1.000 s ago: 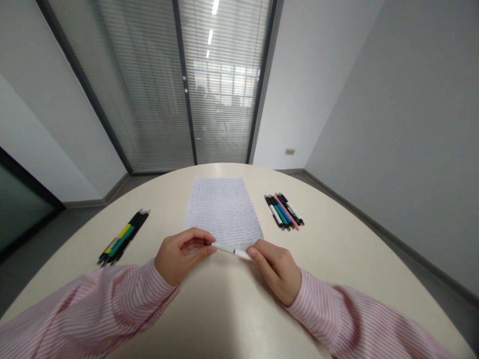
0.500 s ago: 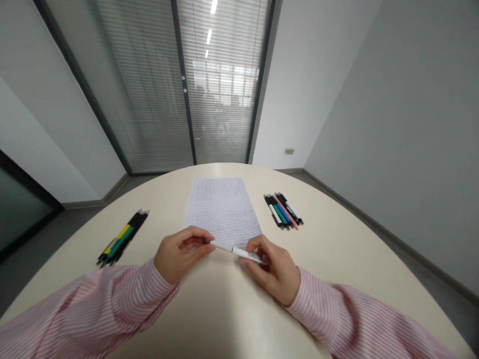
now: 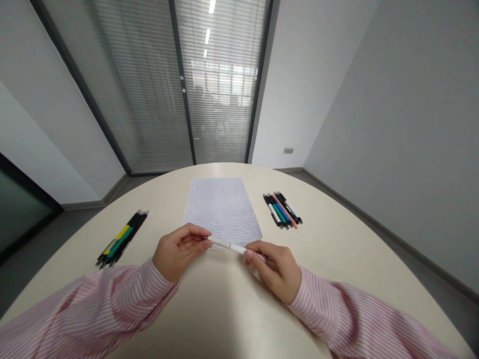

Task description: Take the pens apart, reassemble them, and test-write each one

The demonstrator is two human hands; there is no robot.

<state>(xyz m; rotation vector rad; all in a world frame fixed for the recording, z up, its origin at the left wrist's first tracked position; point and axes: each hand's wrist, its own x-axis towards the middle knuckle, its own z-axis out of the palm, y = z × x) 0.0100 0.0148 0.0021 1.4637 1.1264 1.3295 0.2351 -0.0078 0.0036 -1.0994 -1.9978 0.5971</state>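
Left hand (image 3: 175, 252), lightly closed, pinches one end of one white pen (image 3: 232, 246); right hand (image 3: 275, 269), lightly closed, grips the other end. Both emerge from two pink striped sleeves (image 3: 112, 304). The pen lies just before the near edge of one handwritten sheet (image 3: 220, 209) on a rounded cream bench (image 3: 224, 309). Left of the sheet: one bundle of pens (image 3: 121, 238). Right of it: one bundle of pens (image 3: 282, 210); exact pen counts unclear. Beyond the sheet: one glazed partition with blinds (image 3: 183, 89).

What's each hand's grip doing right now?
Left hand: closed, holding the white pen near its tip.
Right hand: closed, holding the white pen's other end.
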